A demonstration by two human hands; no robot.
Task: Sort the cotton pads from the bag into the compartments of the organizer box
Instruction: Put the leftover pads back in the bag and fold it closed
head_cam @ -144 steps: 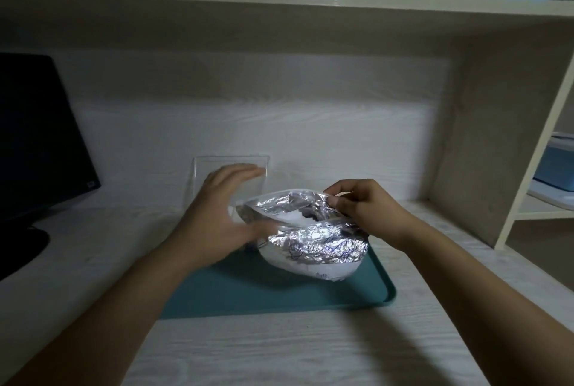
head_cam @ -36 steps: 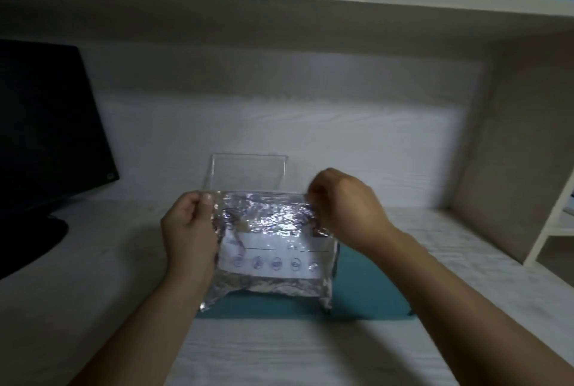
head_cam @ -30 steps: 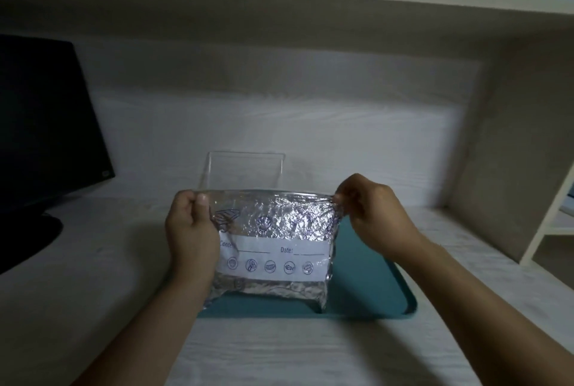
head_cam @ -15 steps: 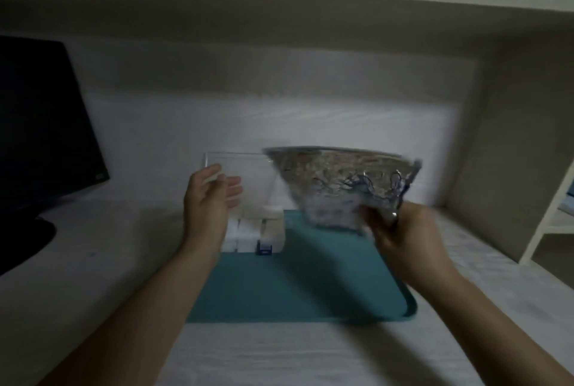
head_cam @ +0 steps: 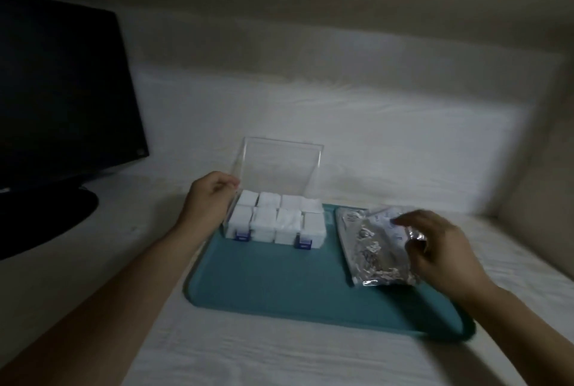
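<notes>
1. A teal tray (head_cam: 279, 286) lies on the pale counter (head_cam: 279, 354), its near right corner close to the counter's near edge.
2. The right hand (head_cam: 441, 252) hovers over the tray's right side, its grip loose and partly spread, fingers bent, fingertips at or just above the bag (head_cam: 372, 249); whether they hold it I cannot tell.
3. The foil bag lies flat along the tray's right edge, crinkled, with a white label toward its far end.
4. The organizer box (head_cam: 276, 222) sits at the tray's far left corner, two blue latches on its near wall. Its compartments, in two rows, are packed with white cotton pads (head_cam: 264, 221).
5. The left hand (head_cam: 211, 199) is at the box's left wall, its grip curled, fingertips at the lower left edge of the clear lid (head_cam: 279, 168), which stands upright.
6. A dark monitor (head_cam: 62, 100) stands at the counter's far left corner.
</notes>
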